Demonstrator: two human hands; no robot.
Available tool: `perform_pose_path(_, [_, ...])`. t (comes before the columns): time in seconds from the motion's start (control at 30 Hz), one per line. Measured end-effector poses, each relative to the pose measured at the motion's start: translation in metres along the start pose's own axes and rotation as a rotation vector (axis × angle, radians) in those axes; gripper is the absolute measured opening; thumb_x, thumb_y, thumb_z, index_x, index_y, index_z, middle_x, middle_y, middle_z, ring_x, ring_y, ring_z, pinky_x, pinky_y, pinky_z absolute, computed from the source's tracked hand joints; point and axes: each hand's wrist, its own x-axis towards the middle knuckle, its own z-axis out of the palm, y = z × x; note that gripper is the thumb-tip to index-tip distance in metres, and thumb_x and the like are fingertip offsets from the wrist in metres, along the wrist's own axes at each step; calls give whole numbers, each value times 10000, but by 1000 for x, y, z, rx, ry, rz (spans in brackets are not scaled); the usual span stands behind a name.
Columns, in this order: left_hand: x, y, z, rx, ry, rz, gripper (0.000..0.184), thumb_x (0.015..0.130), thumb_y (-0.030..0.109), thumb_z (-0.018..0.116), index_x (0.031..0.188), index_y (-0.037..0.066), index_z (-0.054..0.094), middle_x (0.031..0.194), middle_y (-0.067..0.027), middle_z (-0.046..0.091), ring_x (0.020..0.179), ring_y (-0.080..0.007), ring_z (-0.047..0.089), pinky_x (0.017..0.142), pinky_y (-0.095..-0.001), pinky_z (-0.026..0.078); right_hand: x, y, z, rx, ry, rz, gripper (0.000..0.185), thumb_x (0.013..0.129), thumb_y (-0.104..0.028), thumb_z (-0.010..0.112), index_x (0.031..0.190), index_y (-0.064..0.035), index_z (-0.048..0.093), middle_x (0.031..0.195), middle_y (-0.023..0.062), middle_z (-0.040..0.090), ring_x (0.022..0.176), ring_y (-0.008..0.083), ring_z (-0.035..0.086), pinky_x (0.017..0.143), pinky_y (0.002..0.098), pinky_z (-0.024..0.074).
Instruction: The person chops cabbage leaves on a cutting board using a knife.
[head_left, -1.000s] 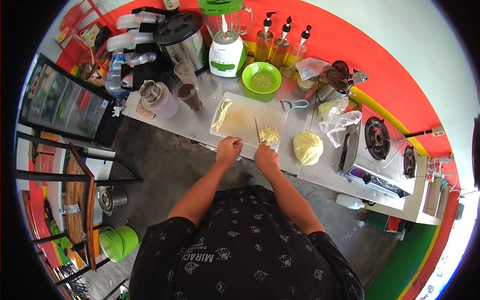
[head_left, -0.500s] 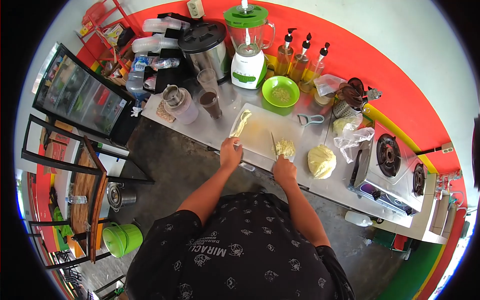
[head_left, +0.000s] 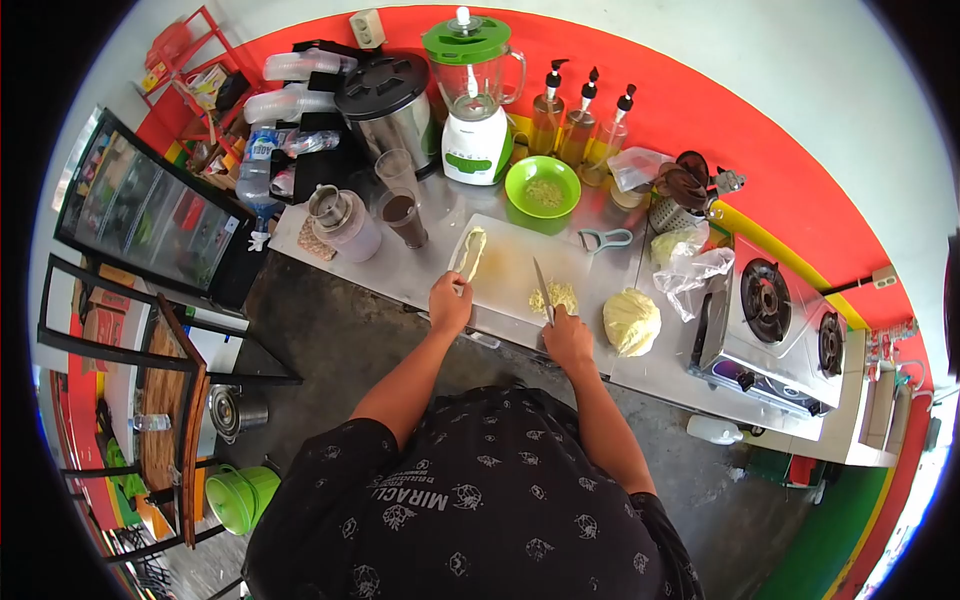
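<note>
A white cutting board (head_left: 512, 262) lies on the metal counter. My left hand (head_left: 451, 303) is closed at its left front edge, fingers pinching the lower end of a pale cabbage strip (head_left: 474, 252). My right hand (head_left: 569, 338) is wrapped round the handle of a knife (head_left: 543, 288), whose blade points up and away over the board. Shredded cabbage (head_left: 556, 297) lies in a small heap beside and under the blade. To the right of the board sits a cabbage head (head_left: 631, 322). Behind the board a green bowl (head_left: 542, 188) holds some shreds.
A peeler (head_left: 606, 239) lies behind the board. Left are a brown drink glass (head_left: 404, 218) and a plastic jar (head_left: 346, 226). A blender (head_left: 474, 140) and pump bottles (head_left: 577, 125) stand along the wall. Right are a plastic bag (head_left: 692, 278) and a gas stove (head_left: 765, 320).
My left hand has moved forward onto the board's edge and taken hold of the cabbage strip. The knife has tilted further left, its tip away from the shreds. The camera view has shifted.
</note>
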Motion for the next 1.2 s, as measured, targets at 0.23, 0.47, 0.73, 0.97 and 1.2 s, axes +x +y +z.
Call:
perform_pose_path(0.23, [18, 38, -26, -509, 92, -45, 141, 909, 99, 687, 973, -1, 610, 953, -89, 688, 902, -153, 661, 760, -299, 516, -2, 6, 15, 48, -114, -178, 331, 888, -330, 649, 1073, -60, 603, 955, 256, 696, 910, 457, 675, 815, 555, 530])
perform_pose_path(0.47, [38, 50, -34, -747, 119, -1, 129, 1010, 74, 576, 1117, 4, 563, 981, -63, 639, 923, -141, 628, 882, -269, 469, -4, 16, 21, 74, -80, -70, 369, 904, -363, 649, 1085, -44, 612, 977, 254, 699, 930, 458, 672, 831, 548, 531])
perform_pose_path(0.73, [27, 59, -8, -383, -46, -71, 285, 932, 127, 661, 1193, 29, 603, 954, -109, 683, 767, -171, 641, 702, -318, 519, -12, 24, 7, 131, -62, -61, 374, 909, -369, 652, 1030, -18, 614, 936, 263, 696, 913, 474, 668, 821, 560, 523])
perform_pose_path(0.97, [5, 43, 33, -226, -502, 224, 116, 891, 94, 709, 970, 10, 694, 883, -119, 739, 802, -214, 709, 751, -335, 549, -17, 22, 8, 162, -111, -69, 348, 918, -338, 650, 1074, -31, 594, 964, 259, 698, 927, 469, 673, 831, 545, 537])
perform_pose_path(1.2, [-21, 46, 51, -9, -373, 257, 69, 853, 56, 712, 913, 24, 704, 896, -132, 725, 868, -310, 685, 798, -399, 534, -16, 11, 26, 43, -80, -167, 337, 933, -311, 626, 1062, -8, 553, 888, 267, 692, 852, 453, 698, 751, 526, 569])
